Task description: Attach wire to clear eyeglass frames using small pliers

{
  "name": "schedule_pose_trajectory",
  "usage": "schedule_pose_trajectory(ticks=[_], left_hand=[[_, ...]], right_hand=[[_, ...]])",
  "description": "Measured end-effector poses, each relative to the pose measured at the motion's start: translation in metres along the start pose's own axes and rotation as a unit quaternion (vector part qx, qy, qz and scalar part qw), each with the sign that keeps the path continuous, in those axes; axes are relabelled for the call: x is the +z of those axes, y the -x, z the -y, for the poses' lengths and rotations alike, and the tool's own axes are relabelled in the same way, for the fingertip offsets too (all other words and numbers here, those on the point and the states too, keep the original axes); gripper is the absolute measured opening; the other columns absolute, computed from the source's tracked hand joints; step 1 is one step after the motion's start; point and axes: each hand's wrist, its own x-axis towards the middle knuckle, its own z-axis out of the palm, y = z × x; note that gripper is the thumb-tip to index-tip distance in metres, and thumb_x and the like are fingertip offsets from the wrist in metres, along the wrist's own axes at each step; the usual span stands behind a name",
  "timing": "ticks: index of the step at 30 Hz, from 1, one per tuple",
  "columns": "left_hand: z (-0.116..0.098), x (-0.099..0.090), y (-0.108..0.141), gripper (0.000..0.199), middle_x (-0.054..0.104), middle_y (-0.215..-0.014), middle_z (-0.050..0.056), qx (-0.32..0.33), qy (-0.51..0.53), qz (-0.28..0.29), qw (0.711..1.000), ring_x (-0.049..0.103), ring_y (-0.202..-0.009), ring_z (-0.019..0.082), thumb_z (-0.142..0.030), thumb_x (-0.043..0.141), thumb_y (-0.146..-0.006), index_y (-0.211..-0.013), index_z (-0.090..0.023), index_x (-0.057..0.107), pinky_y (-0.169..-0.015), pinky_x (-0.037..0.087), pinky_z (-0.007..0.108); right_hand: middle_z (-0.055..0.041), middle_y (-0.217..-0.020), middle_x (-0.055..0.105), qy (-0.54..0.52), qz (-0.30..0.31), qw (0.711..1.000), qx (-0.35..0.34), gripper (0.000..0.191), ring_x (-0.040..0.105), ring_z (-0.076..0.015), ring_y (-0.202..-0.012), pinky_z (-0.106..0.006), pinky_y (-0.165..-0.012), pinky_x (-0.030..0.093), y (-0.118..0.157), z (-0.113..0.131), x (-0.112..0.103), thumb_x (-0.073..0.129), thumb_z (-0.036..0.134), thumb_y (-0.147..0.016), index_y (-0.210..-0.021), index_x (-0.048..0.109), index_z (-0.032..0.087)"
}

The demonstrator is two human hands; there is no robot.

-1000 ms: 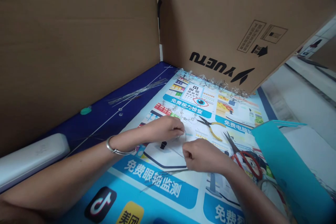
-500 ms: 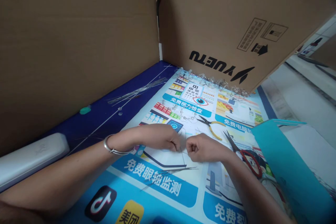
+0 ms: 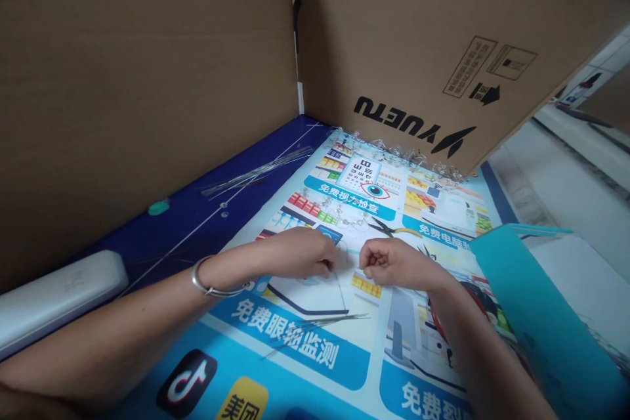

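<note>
My left hand (image 3: 310, 253), with a silver bangle (image 3: 211, 282) at its wrist, is closed in a pinch over the printed mat (image 3: 344, 367). A thin wire (image 3: 342, 292) hangs below its fingertips. Just to the right, my right hand (image 3: 386, 262) has its fingers curled together; whatever they hold is too small to make out. A narrow gap separates the hands. Beyond my right hand lie pliers with yellow handles (image 3: 406, 231). Clear beads (image 3: 350, 213) rest on the mat past both hands. Several thin wires (image 3: 329, 320) lie nearer to me.
Cardboard walls (image 3: 147, 79) stand at the left and back. More beads (image 3: 418, 159) line the back wall's foot. A wire bundle (image 3: 260, 170) lies at the back left, a white case (image 3: 63, 298) at the left. Red-handled scissors (image 3: 438, 318) are partly under my right arm, beside a teal box (image 3: 541, 302).
My right hand has moved slightly right and away from me, widening the gap between the hands. It now covers more of the pliers and scissors. My left hand has barely shifted.
</note>
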Motion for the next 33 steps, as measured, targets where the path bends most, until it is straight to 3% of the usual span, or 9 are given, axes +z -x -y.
schedule_pose_trajectory(ticks=[3,6,11,14,16,33], left_hand=[[-0.004,-0.002,-0.002,0.011,0.058,-0.056,-0.001,0.028,-0.06,0.029,0.997,0.051,-0.055,0.012,-0.024,0.057,-0.07,-0.06,-0.021,0.061,-0.053,0.031,0.021],[-0.009,-0.002,-0.002,0.015,0.057,-0.061,0.002,0.034,-0.186,-0.002,0.982,0.05,-0.058,0.012,-0.015,0.049,-0.073,-0.062,-0.017,0.059,-0.051,0.027,0.022],[-0.016,0.002,0.0,0.015,0.054,-0.066,0.004,0.086,-0.316,-0.023,0.944,0.049,-0.063,0.014,-0.005,0.047,-0.072,-0.065,-0.015,0.056,-0.052,0.027,0.024],[-0.018,0.004,0.001,0.012,0.054,-0.068,0.004,0.096,-0.336,-0.033,0.936,0.049,-0.067,0.015,-0.008,0.048,-0.075,-0.067,-0.015,0.055,-0.054,0.029,0.025],[-0.02,0.005,0.001,0.011,0.054,-0.069,0.004,0.103,-0.342,-0.035,0.933,0.049,-0.069,0.016,-0.01,0.049,-0.076,-0.069,-0.015,0.055,-0.055,0.031,0.026],[-0.022,0.013,0.0,0.012,0.055,-0.072,0.005,0.121,-0.34,-0.016,0.932,0.05,-0.076,0.018,-0.01,0.047,-0.079,-0.072,-0.014,0.056,-0.063,0.038,0.028]], right_hand=[[0.003,-0.065,0.053,0.001,-0.018,1.0,0.015,0.015,0.047,-0.0079,-0.056,-0.017,-0.05,0.037,-0.001,0.001,-0.002,0.048,0.018,-0.072,-0.084,0.057,0.016],[0.0013,-0.069,0.058,0.124,-0.075,0.989,0.018,0.018,0.05,-0.0094,-0.06,-0.019,-0.053,0.036,-0.002,0.004,0.0,0.045,0.019,-0.076,-0.086,0.061,0.018],[-0.0025,-0.077,0.06,0.379,-0.12,0.917,0.014,0.022,0.052,-0.0131,-0.074,-0.023,-0.062,0.032,-0.005,0.011,0.013,0.042,0.02,-0.081,-0.077,0.064,0.02],[-0.0043,-0.073,0.057,0.476,-0.126,0.87,0.012,0.022,0.05,-0.0156,-0.075,-0.025,-0.062,0.03,-0.007,0.01,0.022,0.043,0.018,-0.082,-0.07,0.062,0.019],[-0.0039,-0.072,0.056,0.505,-0.124,0.854,0.012,0.021,0.048,-0.0153,-0.071,-0.026,-0.06,0.028,-0.008,0.009,0.026,0.043,0.015,-0.081,-0.069,0.06,0.019],[-0.0011,-0.074,0.052,0.497,-0.162,0.852,0.035,0.015,0.046,-0.0139,-0.067,-0.026,-0.053,0.022,-0.013,0.006,0.041,0.046,0.006,-0.073,-0.073,0.054,0.02]])
